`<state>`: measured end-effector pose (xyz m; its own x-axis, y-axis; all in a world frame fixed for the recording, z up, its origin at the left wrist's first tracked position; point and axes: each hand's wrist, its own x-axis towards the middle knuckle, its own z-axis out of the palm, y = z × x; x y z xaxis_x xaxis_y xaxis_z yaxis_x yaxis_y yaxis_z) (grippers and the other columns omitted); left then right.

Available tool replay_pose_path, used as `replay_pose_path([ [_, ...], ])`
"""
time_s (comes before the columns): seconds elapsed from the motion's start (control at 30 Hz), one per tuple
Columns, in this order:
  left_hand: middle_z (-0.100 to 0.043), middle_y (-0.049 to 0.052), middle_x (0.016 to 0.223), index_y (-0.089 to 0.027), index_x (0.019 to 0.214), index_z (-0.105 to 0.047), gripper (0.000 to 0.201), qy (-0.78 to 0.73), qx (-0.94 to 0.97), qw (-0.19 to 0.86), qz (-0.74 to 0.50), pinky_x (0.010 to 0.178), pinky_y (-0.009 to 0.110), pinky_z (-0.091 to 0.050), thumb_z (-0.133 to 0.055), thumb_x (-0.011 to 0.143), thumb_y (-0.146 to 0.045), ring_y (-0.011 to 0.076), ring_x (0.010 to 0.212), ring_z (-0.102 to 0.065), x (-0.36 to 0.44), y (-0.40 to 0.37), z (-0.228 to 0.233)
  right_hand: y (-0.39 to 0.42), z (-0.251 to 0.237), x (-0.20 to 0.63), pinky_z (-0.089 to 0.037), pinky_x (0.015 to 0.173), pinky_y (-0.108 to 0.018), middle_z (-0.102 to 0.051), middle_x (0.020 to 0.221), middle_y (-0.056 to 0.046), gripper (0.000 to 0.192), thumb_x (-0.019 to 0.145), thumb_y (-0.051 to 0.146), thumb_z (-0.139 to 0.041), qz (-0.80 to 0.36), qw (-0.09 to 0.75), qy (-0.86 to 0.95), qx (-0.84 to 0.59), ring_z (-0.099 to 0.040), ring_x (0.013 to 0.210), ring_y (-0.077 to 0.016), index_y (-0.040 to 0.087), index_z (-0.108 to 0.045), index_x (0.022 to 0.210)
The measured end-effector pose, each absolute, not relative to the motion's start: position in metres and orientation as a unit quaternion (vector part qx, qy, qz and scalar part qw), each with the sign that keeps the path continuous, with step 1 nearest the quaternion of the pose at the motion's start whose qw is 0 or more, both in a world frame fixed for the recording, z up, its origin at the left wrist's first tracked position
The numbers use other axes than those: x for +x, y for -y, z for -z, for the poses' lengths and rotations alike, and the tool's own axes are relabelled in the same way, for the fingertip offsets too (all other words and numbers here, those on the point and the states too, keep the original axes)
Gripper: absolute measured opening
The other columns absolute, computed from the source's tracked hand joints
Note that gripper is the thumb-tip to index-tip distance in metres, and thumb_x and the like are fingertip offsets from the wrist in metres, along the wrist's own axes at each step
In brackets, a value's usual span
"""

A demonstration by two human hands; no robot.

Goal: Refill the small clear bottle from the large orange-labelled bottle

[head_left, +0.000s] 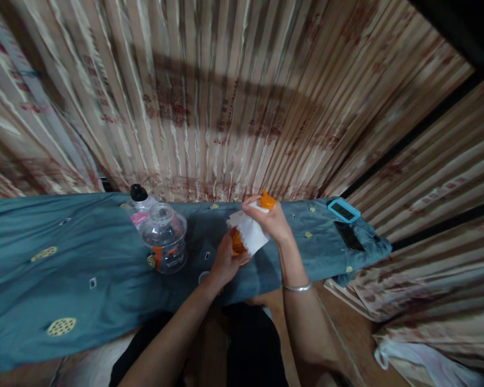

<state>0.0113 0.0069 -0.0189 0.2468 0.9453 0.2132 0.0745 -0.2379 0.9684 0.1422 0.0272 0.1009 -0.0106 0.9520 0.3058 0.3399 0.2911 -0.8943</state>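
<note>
In my left hand is an orange bottle-like container, its lower part wrapped by my fingers. My right hand is closed around a white cloth with a zigzag edge, which lies against the container and hides its middle. An orange cap or nozzle sticks out above the right hand; the cloth hides whether it joins the orange part below. Left of my hands stands a clear plastic jar with an open top. Behind it is a clear bottle with a black cap.
A small round clear lid-like piece lies near the front edge of the teal cloth surface. At the right end are a blue-framed device and a dark phone. Pleated curtains hang close behind and on the right.
</note>
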Motion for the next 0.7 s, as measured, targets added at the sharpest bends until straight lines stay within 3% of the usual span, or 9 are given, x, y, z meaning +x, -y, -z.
replay_pose_path([
  [0.13,-0.065,0.011,0.112,-0.017,0.126,-0.045,0.068,-0.376,0.624,0.488,-0.481,0.086,0.039,-0.053,-0.074,0.067,-0.034,0.0242,0.097,-0.065,0.016,-0.004,0.017,-0.016,-0.089,0.123,-0.046,0.066,-0.027,-0.061,0.076,0.002,0.030,0.082,0.041,-0.066,-0.186,0.566,0.557,-0.579,-0.055,0.065,-0.0105,0.016,-0.062,0.097],
  [0.23,-0.065,0.010,0.112,-0.018,0.126,-0.046,0.070,-0.385,0.613,0.491,-0.485,0.084,0.039,-0.054,-0.076,0.065,-0.030,0.0255,0.097,-0.065,0.018,-0.004,0.019,-0.008,-0.084,0.113,-0.046,0.075,-0.032,-0.064,0.083,0.000,0.039,0.078,0.040,-0.068,-0.118,0.579,0.514,-0.622,-0.059,0.074,-0.0142,0.018,-0.060,0.109],
  [0.37,-0.065,0.010,0.114,-0.019,0.124,-0.049,0.068,-0.410,0.605,0.481,-0.485,0.085,0.044,-0.054,-0.074,0.061,-0.018,0.0284,0.102,-0.064,0.019,-0.003,0.023,0.002,-0.070,0.106,-0.044,0.082,-0.038,-0.063,0.087,-0.003,0.042,0.080,0.046,-0.064,-0.065,0.578,0.484,-0.653,-0.058,0.081,-0.0170,0.016,-0.057,0.109],
  [0.47,-0.065,0.011,0.115,-0.020,0.119,-0.052,0.063,-0.403,0.607,0.484,-0.485,0.084,0.044,-0.055,-0.069,0.060,-0.012,0.0279,0.100,-0.065,0.019,-0.003,0.021,0.012,-0.052,0.103,-0.041,0.093,-0.044,-0.061,0.110,-0.010,0.052,0.085,0.050,-0.057,-0.041,0.588,0.495,-0.639,-0.056,0.103,-0.0223,0.016,-0.049,0.123],
  [0.57,-0.065,0.011,0.116,-0.018,0.114,-0.055,0.055,-0.384,0.625,0.466,-0.494,0.090,0.044,-0.053,-0.063,0.061,-0.009,0.0280,0.106,-0.063,0.017,-0.004,0.016,0.022,-0.032,0.103,-0.032,0.106,-0.049,-0.047,0.136,-0.014,0.058,0.090,0.052,-0.048,-0.036,0.603,0.520,-0.604,-0.043,0.128,-0.0263,0.018,-0.039,0.136],
  [0.63,-0.064,0.010,0.118,-0.019,0.118,-0.053,0.056,-0.372,0.635,0.458,-0.499,0.094,0.043,-0.051,-0.059,0.063,-0.009,0.0267,0.110,-0.062,0.016,-0.005,0.013,0.026,-0.023,0.105,-0.029,0.109,-0.051,-0.041,0.142,-0.014,0.059,0.093,0.053,-0.042,-0.052,0.614,0.521,-0.591,-0.039,0.132,-0.0269,0.018,-0.035,0.140],
  [0.7,-0.064,0.011,0.118,-0.018,0.122,-0.050,0.060,-0.367,0.646,0.451,-0.495,0.096,0.043,-0.049,-0.059,0.063,-0.010,0.0265,0.111,-0.061,0.015,-0.006,0.013,0.026,-0.019,0.108,-0.033,0.107,-0.052,-0.045,0.139,-0.013,0.058,0.095,0.055,-0.037,-0.080,0.624,0.510,-0.587,-0.045,0.128,-0.0261,0.018,-0.035,0.140],
])
